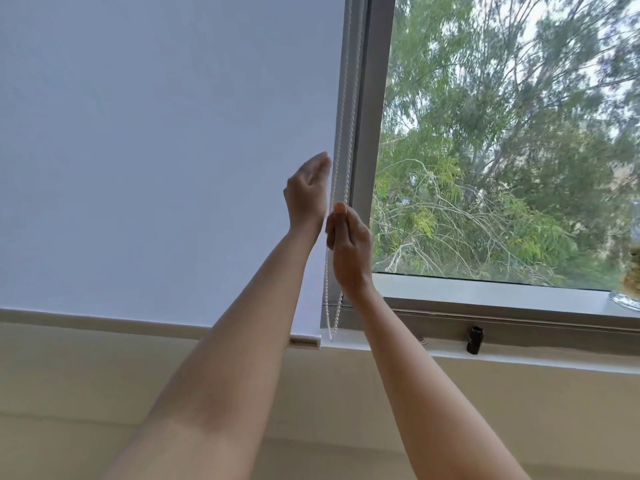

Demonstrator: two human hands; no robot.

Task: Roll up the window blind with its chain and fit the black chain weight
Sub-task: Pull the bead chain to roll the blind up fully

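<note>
Hanging fully lowered, white roller blind [156, 150] is covering left window pane, bottom bar sitting level with window sill [519, 355]. Right pane showing green trees [502, 150]. Left hand [306, 190] reaching up beside blind's right edge, fingers hidden behind it, grip state unclear. Right hand [348, 244] lower, grip closing on white bead chain [343, 126], which is running down along window frame. Black chain weight [474, 339] lying on sill, well apart from chain loop.

blind [156, 150]: plain white | chain [341, 133]: white | chain weight [474, 339]: black | window frame [372, 133]: grey | trees [502, 150]: green
</note>
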